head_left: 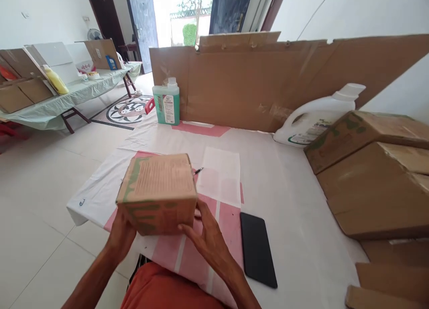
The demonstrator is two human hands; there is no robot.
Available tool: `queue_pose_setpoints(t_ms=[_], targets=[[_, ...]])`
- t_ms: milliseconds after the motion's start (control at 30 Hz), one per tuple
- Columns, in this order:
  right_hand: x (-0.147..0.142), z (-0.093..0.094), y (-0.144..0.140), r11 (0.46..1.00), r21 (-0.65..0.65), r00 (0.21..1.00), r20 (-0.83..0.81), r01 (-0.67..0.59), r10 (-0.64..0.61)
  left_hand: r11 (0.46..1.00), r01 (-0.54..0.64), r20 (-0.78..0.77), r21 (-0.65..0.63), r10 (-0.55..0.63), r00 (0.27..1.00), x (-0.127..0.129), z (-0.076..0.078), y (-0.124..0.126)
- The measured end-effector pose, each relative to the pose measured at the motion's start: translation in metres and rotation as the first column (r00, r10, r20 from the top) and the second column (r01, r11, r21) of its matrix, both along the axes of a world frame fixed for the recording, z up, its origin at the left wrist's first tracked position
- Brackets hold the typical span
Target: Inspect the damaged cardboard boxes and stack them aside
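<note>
A small brown cardboard box [157, 190] with green print sits at the near left of the table, on a white and pink cloth [278, 184]. My left hand [121, 235] grips its lower left corner from beneath. My right hand [208, 235] presses against its near right side, fingers spread along the edge. Both hands hold the box together. A pen tip [199, 170] pokes out from behind the box on the right. A white sheet of paper [220, 175] lies just beyond it.
A black phone [257, 248] lies face down right of my hands. Large cardboard boxes [372, 184] stack at the right. A white jug [315, 119] and a green bottle [166, 101] stand by an upright cardboard sheet [268, 81]. Another covered table [67, 97] stands far left.
</note>
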State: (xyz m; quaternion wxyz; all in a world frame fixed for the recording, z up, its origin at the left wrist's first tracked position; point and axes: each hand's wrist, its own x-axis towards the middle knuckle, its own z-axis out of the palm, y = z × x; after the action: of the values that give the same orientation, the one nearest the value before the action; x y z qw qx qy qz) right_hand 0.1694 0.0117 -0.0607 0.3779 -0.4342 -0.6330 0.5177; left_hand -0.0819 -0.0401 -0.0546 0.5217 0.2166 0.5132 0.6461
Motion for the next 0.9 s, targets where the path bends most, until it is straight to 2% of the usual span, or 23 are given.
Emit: queue_pose_setpoints(t_ms=[33, 100, 200, 267, 333, 400, 467, 567, 633, 733, 800, 900], targets=[[0.003, -0.009, 0.000, 1.000, -0.013, 1.000, -0.003, -0.028, 0.028, 0.995, -0.098, -0.120, -0.023, 0.095, 0.988, 0.003, -0.009, -0.007], [0.006, -0.027, -0.001, 0.998, -0.003, 0.998, -0.016, -0.067, 0.067, 0.977, -0.210, -0.338, -0.042, 0.184, 0.923, 0.008, -0.031, -0.018], [0.000, -0.047, 0.006, 0.988, 0.143, 0.998, 0.005, -0.066, 0.066, 0.941, -0.337, -0.418, -0.007, 0.304, 0.856, 0.002, -0.052, -0.020], [-0.016, -0.049, 0.021, 0.970, 0.236, 0.998, 0.025, -0.063, 0.059, 0.924, -0.381, -0.386, 0.026, 0.361, 0.849, -0.011, -0.052, -0.008], [-0.038, -0.039, 0.044, 0.960, 0.269, 0.996, 0.054, -0.078, 0.066, 0.912, -0.407, -0.351, 0.054, 0.399, 0.847, -0.028, -0.042, 0.015], [-0.064, -0.022, 0.077, 0.960, 0.257, 0.992, 0.091, -0.108, 0.087, 0.898, -0.430, -0.312, 0.089, 0.435, 0.845, -0.046, -0.025, 0.050], [-0.089, -0.004, 0.119, 0.966, 0.225, 0.989, 0.098, -0.130, 0.110, 0.888, -0.436, -0.255, 0.146, 0.460, 0.851, -0.062, -0.009, 0.096], [-0.120, 0.009, 0.190, 0.970, 0.218, 0.993, 0.073, -0.110, 0.096, 0.920, -0.333, -0.172, 0.207, 0.369, 0.913, -0.085, 0.005, 0.179], [-0.135, 0.005, 0.237, 0.968, 0.235, 0.994, 0.082, -0.086, 0.068, 0.926, -0.304, -0.157, 0.223, 0.342, 0.927, -0.099, 0.004, 0.235], [-0.150, -0.009, 0.299, 0.967, 0.245, 0.992, 0.114, -0.074, 0.047, 0.930, -0.262, -0.151, 0.257, 0.306, 0.940, -0.118, -0.006, 0.309], [-0.158, -0.019, 0.333, 0.962, 0.266, 0.991, 0.133, -0.064, 0.030, 0.935, -0.225, -0.154, 0.276, 0.273, 0.950, -0.128, -0.012, 0.348], [-0.172, -0.031, 0.372, 0.950, 0.308, 0.988, 0.155, -0.047, -0.002, 0.944, -0.162, -0.161, 0.287, 0.214, 0.963, -0.139, -0.018, 0.394]])
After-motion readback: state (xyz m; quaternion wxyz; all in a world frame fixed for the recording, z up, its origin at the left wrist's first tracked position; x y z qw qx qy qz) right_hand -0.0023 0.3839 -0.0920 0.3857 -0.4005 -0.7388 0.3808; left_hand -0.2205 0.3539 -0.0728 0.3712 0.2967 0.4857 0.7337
